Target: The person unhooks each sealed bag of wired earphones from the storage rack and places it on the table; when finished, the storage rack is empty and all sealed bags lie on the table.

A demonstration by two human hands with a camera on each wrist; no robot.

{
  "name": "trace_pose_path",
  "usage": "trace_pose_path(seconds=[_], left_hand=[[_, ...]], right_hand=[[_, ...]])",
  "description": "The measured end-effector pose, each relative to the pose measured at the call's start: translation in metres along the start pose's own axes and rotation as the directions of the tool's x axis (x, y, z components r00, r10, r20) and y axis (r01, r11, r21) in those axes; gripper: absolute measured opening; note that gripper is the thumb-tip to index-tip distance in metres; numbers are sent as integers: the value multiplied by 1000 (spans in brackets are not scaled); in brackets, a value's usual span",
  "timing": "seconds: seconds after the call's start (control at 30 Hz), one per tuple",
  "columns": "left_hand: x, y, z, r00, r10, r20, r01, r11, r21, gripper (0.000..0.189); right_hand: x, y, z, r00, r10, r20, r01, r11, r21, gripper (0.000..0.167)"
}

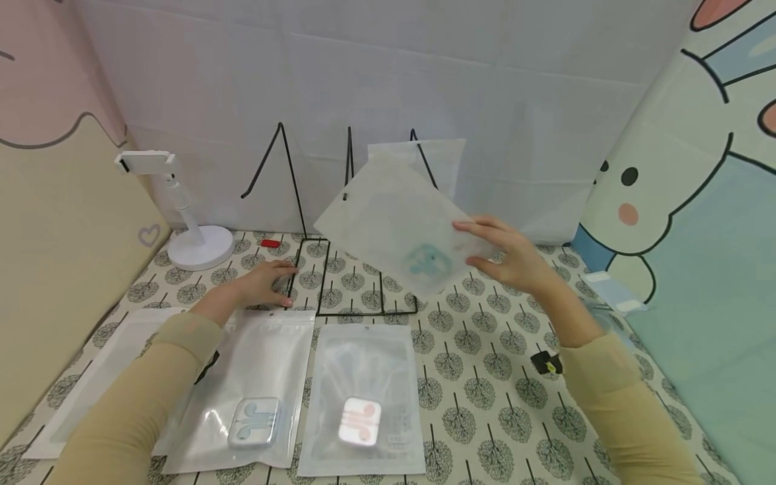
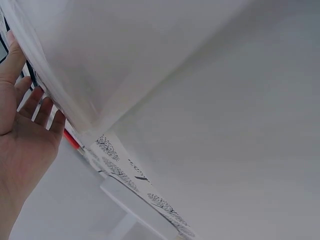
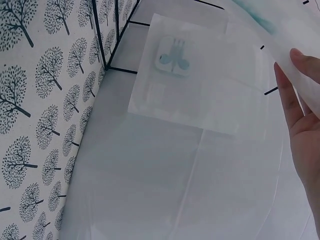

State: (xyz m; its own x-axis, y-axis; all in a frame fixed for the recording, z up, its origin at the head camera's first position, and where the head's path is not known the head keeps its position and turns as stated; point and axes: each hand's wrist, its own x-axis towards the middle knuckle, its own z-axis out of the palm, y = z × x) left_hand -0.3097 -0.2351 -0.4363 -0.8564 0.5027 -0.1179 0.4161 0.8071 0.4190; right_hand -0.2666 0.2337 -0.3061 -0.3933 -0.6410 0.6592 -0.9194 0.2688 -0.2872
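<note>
My right hand (image 1: 506, 252) pinches a frosted zip bag (image 1: 388, 209) by its edge and holds it tilted in the air before the black wire rack (image 1: 303, 273). Teal earphones (image 1: 428, 261) show through its lower part. Behind it, a second frosted bag (image 1: 445, 158) hangs at the rack's right hook; in the right wrist view this hanging bag (image 3: 210, 100) also contains blue earphones in a case (image 3: 174, 56). My left hand (image 1: 265, 284) is by the left side of the rack's base, fingers loosely bent and gripping nothing visible. Whether it touches the wire is unclear.
Several frosted bags lie in front: one with a pink earphone case (image 1: 360, 421), one with a blue case (image 1: 254, 421), another (image 1: 97, 391) partly under the left sleeve. A white phone stand (image 1: 200, 246) and a red object (image 1: 270, 243) stand back left; a black item (image 1: 545, 362) lies right.
</note>
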Motion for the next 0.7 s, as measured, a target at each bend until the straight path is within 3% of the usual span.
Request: trace_pose_path(seconds=[0.47,0.7], left_hand=[[1,0,0,1000,-11,6,11,1000,8,85],[1,-3,1,1000,18,-3,-18,1000,23,83]], right_hand=[[-3,-7,-5,998,-58,4,58,997,49,68],[-6,-11,-6,999,-52,-5,53,996,71,67]])
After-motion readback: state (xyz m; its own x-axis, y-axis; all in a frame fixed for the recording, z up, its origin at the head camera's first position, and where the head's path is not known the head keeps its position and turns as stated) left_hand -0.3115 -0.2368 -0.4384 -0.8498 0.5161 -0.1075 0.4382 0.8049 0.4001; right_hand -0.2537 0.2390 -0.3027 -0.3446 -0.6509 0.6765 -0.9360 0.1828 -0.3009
